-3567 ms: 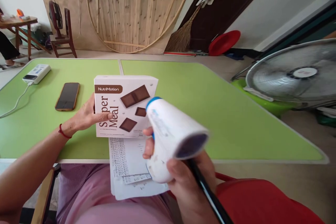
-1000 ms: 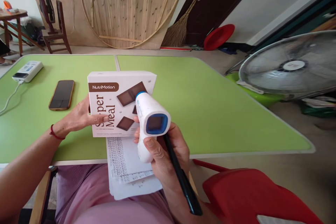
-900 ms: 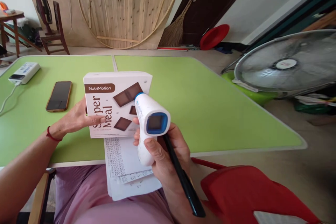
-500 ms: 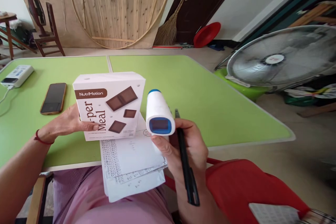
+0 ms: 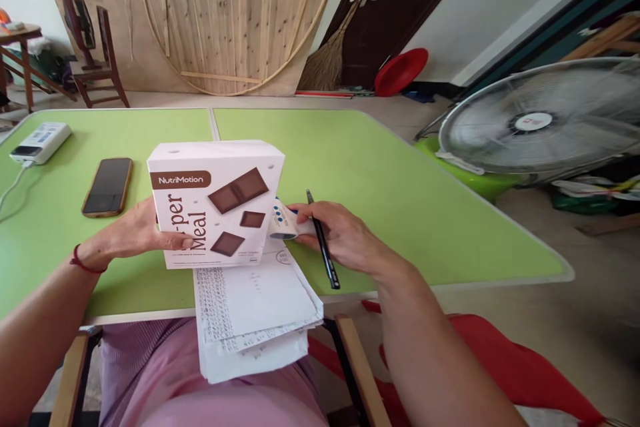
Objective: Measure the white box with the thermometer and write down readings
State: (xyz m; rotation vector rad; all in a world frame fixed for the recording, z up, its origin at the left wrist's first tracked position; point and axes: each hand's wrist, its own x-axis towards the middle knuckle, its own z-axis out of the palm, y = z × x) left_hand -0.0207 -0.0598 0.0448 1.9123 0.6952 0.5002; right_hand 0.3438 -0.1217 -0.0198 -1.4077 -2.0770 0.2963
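Observation:
My left hand (image 5: pixel 137 233) is closed on the left side of a white NutriMotion box (image 5: pixel 200 227) with brown chocolate squares printed on it, thumb across its front. The box stands upright over the table's front part. To its right, my right hand (image 5: pixel 340 230) grips a white and blue handheld device, seemingly an infrared thermometer (image 5: pixel 283 221), by its handle. The thermometer's far end is hidden by the box's right edge. A black pen (image 5: pixel 325 247) is also held between the fingers of this hand, slanting downward. Handwritten papers (image 5: pixel 260 307) lie below the box and overhang the table edge.
On the green table (image 5: pixel 390 200), a phone (image 5: pixel 107 187) and a white power bank (image 5: pixel 41 143) with a cable lie at the left. A large fan (image 5: pixel 530 121) stands beyond the right side. A red chair (image 5: pixel 520 360) is at the lower right.
My right hand has moved forward and turned left, bringing the thermometer against or just behind the box's right edge; its screen no longer faces me. The left hand and box stay nearly still.

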